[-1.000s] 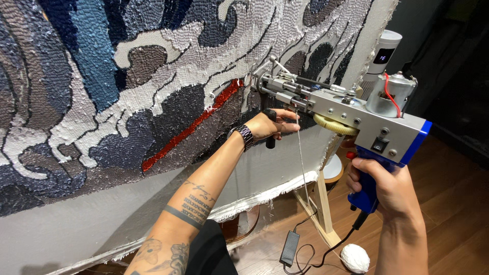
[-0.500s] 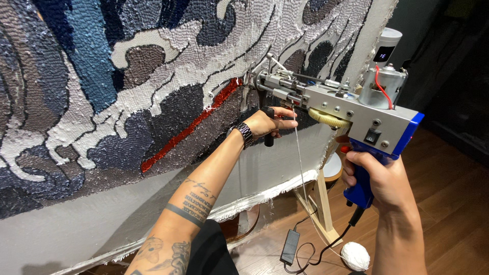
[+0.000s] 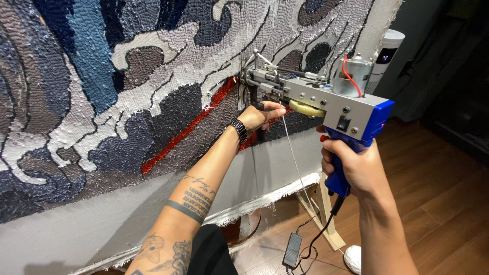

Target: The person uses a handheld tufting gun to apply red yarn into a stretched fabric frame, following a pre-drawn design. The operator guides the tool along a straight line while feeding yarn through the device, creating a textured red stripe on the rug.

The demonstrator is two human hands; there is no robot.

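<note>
Right hand (image 3: 356, 168) gripping tufting gun (image 3: 326, 102), left hand (image 3: 260, 116) on front handle, needle against tufted cloth (image 3: 127, 102)

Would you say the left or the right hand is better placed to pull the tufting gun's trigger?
Probably the right hand: it wraps the blue grip of the tufting gun below the switch, while the left hand holds the black front handle near the cloth.

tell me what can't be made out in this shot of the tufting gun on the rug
- Head view: the needle tip of the grey and blue tufting gun is hidden by its own front parts against the tufted cloth.
- The black front grip is mostly covered by the left hand.
- The trigger is hidden under the right hand.
- The white yarn ball is cut off by the bottom edge.
- The black power adapter has a label too small to read.
</note>
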